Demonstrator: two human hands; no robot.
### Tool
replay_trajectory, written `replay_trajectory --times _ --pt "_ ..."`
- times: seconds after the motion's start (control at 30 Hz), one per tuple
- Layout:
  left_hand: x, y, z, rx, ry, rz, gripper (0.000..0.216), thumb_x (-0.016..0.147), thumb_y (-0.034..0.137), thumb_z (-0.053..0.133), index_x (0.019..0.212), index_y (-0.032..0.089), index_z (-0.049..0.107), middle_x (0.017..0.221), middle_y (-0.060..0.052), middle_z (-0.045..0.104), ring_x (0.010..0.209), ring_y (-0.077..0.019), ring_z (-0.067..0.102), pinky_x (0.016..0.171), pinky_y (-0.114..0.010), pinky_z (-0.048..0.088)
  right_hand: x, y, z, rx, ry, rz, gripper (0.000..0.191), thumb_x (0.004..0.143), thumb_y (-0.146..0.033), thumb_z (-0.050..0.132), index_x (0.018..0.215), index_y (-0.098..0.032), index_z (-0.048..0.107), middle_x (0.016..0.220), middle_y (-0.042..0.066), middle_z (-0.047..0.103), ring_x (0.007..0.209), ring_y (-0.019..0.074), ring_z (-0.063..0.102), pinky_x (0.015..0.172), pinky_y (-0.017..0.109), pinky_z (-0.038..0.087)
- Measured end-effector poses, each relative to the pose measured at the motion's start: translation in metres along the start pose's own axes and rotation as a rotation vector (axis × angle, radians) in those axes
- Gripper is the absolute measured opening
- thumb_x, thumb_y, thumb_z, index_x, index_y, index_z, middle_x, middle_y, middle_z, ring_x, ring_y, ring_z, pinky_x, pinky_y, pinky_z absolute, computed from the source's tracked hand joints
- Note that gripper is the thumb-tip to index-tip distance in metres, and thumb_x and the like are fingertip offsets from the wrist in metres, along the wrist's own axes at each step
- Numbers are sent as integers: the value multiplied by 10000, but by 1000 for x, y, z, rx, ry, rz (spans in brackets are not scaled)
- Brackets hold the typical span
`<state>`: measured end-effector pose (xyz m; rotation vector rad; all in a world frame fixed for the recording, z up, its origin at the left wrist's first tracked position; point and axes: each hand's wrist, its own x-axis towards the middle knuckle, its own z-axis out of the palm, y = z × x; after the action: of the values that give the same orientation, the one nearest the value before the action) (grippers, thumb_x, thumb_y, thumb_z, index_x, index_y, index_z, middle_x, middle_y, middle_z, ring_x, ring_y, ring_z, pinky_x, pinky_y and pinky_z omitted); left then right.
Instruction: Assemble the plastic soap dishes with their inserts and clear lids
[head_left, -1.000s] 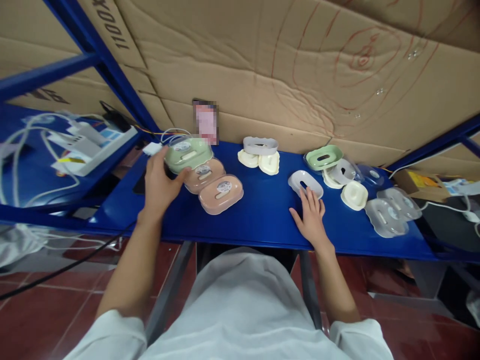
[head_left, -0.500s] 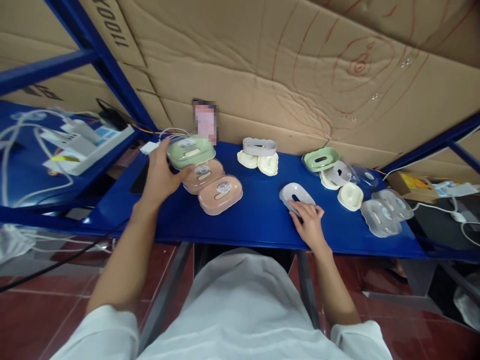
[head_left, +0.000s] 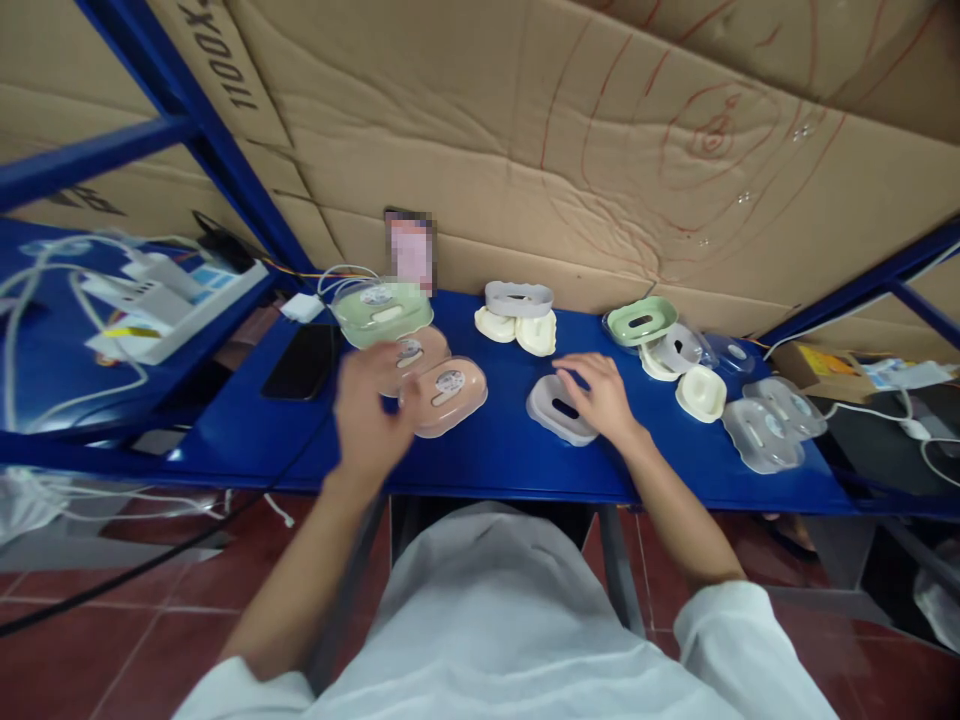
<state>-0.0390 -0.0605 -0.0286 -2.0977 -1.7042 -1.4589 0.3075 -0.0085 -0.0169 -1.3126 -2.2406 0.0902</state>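
Shelf [head_left: 510,455] holds soap boxes. Left hand [head_left: 369,420] just before boxed soap dish [head_left: 444,394]. Right hand [head_left: 600,396] on soap dish insert [head_left: 556,412], right of it. Phone [head_left: 303,361] far left. Loose trays [head_left: 765,432] far right.

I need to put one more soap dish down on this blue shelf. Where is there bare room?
Bare blue shelf lies along the front edge, between the pink dish by the left hand and the grey tray under the right hand. More lies left, before the black phone. The right end, around the clear lids, is crowded.
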Motion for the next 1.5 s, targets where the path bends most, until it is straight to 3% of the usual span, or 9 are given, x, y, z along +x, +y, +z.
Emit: replay_trajectory --times 0.13,0.27,0.53,0.67,0.83,1.0,1.17,1.33,1.5 --pt "-38 79 42 -105 -513 358 475 1084 245 498 1553 300 543 1590 -117 582 1486 -307 549 1218 -532 480 60 9 24 -33 -136 55 282 1060 -375 627 1263 -230 760 1331 107 770 1242 332 674 1043 495 480" --pt "-46 101 70 -34 -678 431 517 1074 246 564 1587 235 497 1625 -157 546 1549 -356 462 1282 -666 332 63 22 29 -28 -145 55 209 1058 -296 592 1113 -214 776 1210 107 797 1155 328 699 1012 488 486" --pt "-72 73 41 -33 -627 444 255 1079 249 590 1312 255 693 1218 -99 736 1169 -297 651 1100 -544 481 19 35 21 4 -121 21 348 1070 -428 601 1353 -245 688 1403 125 692 1261 324 638 1057 485 463" --pt "-78 67 38 -63 -566 402 235 1085 260 585 1286 239 705 1461 -134 664 1361 -324 599 1146 -546 465 42 29 47 113 -33 94 326 1016 -429 673 1241 -202 734 1323 167 695 1235 375 604 1095 550 431" --pt "-73 64 39 -175 -674 398 224 1102 253 563 1289 210 679 1546 -106 640 1528 -271 504 1206 -482 450 44 43 51 291 107 168 315 1020 -523 641 1005 -214 699 1157 125 740 1146 316 659 1089 506 484" --pt "-76 63 41 -163 -611 446 254 1125 265 524 1305 198 690 1487 -98 694 1482 -282 551 1171 -487 453 -12 60 25 462 341 364 454 1018 -684 555 1113 -245 619 950 25 710 826 203 701 796 363 598" --pt "-82 61 42 -200 -461 427 254 1115 282 578 1333 202 681 1361 -76 769 1377 -266 638 1120 -455 462 -101 57 0 471 496 565 546 1015 -646 586 1353 -218 602 882 13 716 745 192 687 769 373 594" --pt "-78 67 42 -271 -375 301 228 1107 278 595 1304 202 678 1345 -74 775 1342 -249 661 1097 -424 489 -150 38 -8 192 326 604 518 986 -630 653 1314 -237 730 1379 152 724 1322 351 647 1161 591 461" --pt "-52 91 64 -245 -405 321 230 1112 308 582 1294 211 684 1360 -76 766 1329 -253 664 1072 -430 484 -144 12 4 150 76 501 541 1141 -522 383 1621 -297 493 1535 126 658 1499 319 552 1278 658 311"
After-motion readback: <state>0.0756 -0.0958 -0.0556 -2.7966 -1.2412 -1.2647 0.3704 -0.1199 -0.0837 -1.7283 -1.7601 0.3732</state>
